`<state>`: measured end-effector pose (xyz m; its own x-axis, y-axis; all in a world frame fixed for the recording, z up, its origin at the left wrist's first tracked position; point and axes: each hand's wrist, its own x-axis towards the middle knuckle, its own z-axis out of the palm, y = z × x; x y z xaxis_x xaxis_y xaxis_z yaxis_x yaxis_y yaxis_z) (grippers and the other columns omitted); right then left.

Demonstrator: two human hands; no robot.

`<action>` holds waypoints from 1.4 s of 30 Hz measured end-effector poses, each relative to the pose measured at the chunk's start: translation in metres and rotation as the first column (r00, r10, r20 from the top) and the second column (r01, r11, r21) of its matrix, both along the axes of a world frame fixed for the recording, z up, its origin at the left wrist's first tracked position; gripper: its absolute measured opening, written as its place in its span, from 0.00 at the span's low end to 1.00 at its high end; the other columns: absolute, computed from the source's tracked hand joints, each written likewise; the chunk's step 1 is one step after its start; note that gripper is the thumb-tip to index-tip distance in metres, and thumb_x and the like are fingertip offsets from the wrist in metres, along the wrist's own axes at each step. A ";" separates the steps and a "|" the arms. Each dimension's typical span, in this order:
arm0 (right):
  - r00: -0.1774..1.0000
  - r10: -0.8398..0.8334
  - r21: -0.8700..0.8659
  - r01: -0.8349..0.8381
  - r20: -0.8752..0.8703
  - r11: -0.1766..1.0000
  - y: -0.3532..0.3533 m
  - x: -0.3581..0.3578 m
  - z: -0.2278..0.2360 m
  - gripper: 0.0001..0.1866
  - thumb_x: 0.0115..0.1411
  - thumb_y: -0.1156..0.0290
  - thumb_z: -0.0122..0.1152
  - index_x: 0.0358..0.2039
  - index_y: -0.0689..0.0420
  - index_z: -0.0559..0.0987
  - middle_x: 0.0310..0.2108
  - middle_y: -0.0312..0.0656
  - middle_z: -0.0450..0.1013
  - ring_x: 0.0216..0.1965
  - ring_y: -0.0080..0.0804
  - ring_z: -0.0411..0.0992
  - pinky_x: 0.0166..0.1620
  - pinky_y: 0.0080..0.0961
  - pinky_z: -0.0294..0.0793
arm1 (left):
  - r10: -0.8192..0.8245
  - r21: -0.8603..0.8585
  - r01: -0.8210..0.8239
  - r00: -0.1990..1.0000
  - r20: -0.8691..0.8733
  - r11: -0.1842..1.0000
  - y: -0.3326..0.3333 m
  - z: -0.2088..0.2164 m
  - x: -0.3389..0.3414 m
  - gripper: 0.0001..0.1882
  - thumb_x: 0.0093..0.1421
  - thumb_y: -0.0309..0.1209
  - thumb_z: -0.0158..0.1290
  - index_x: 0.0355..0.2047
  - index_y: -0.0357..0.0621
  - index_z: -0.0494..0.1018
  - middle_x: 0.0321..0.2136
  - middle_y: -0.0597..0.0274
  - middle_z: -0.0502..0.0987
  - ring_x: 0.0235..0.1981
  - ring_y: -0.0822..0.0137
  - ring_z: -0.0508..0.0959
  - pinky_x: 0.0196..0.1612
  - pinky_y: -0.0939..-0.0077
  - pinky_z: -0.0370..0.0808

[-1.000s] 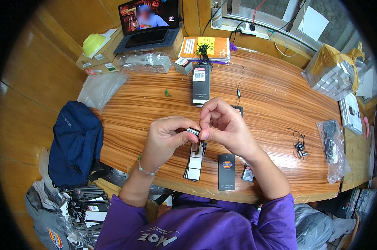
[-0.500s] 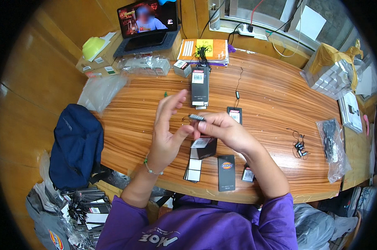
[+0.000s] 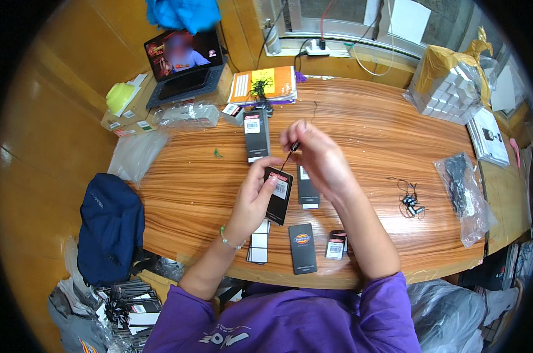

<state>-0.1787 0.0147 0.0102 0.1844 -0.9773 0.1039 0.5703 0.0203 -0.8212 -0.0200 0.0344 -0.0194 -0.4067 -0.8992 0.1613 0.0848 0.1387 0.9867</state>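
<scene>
- Black hang tag [image 3: 276, 210]: above table [image 3: 366, 176], pinched by the person's left hand [image 3: 256, 193].
- Right hand [image 3: 317, 154], tag's one o'clock: pinching upper end of black cord [image 3: 287, 159].
- Grey card [image 3: 303, 253]: on table, tag's five o'clock.

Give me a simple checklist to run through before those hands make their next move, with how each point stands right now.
1. Left hand has a secure-looking grip on the black tag: ok, the thumb lies over its face.
2. Right hand has the black cord: ok, it appears pinched near its dark end piece, above the tag.
3. Cord properly fastened to the tag: cannot tell; it reaches the top edge, but the join is too small to see.
4. Loose cords untangled: not ok, they lie bunched on the table.
5. Gray tag lying flat, apart from both hands: ok.
</scene>
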 end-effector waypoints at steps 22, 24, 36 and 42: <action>0.751 -0.124 0.006 0.169 -0.648 0.986 -0.119 -0.132 -0.042 0.14 0.61 0.58 0.44 0.22 0.50 0.69 0.21 0.29 0.64 0.23 0.18 0.60 0.28 0.19 0.59 | 0.279 -0.520 0.188 0.668 0.689 0.833 -0.057 -0.054 -0.101 0.16 0.52 0.34 0.56 0.41 0.44 0.72 0.40 0.58 0.68 0.46 0.57 0.63 0.51 0.66 0.60; 0.677 -0.043 0.045 0.112 -0.735 0.993 -0.132 -0.127 -0.058 0.14 0.61 0.58 0.45 0.23 0.51 0.71 0.20 0.28 0.64 0.22 0.18 0.59 0.26 0.17 0.58 | 0.324 -0.563 0.182 0.660 0.678 0.806 -0.055 -0.051 -0.093 0.16 0.52 0.35 0.55 0.41 0.44 0.72 0.42 0.58 0.67 0.46 0.56 0.62 0.51 0.66 0.60; -0.135 -0.528 -0.535 0.020 -0.838 0.845 -0.080 -0.110 -0.068 0.19 0.51 0.66 0.60 0.42 0.58 0.70 0.42 0.47 0.65 0.44 0.45 0.65 0.44 0.39 0.67 | 0.194 -0.435 0.363 0.541 0.819 0.824 -0.020 -0.042 -0.032 0.21 0.51 0.37 0.56 0.45 0.46 0.71 0.49 0.57 0.65 0.49 0.57 0.61 0.54 0.61 0.57; -0.203 -0.427 -0.345 -0.342 -0.881 0.874 0.012 -0.091 -0.077 0.25 0.50 0.61 0.60 0.48 0.55 0.70 0.48 0.45 0.65 0.50 0.40 0.61 0.50 0.41 0.61 | 0.154 -0.390 0.391 0.514 0.844 0.834 -0.019 -0.049 -0.023 0.24 0.51 0.38 0.56 0.48 0.49 0.69 0.52 0.58 0.64 0.50 0.57 0.61 0.54 0.60 0.57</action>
<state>-0.2699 0.0267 -0.0665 0.3920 -0.9090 0.1414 -0.8761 -0.4158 -0.2442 -0.0430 0.0159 -0.0683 -0.6835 -0.7269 0.0668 -0.6557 0.6517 0.3813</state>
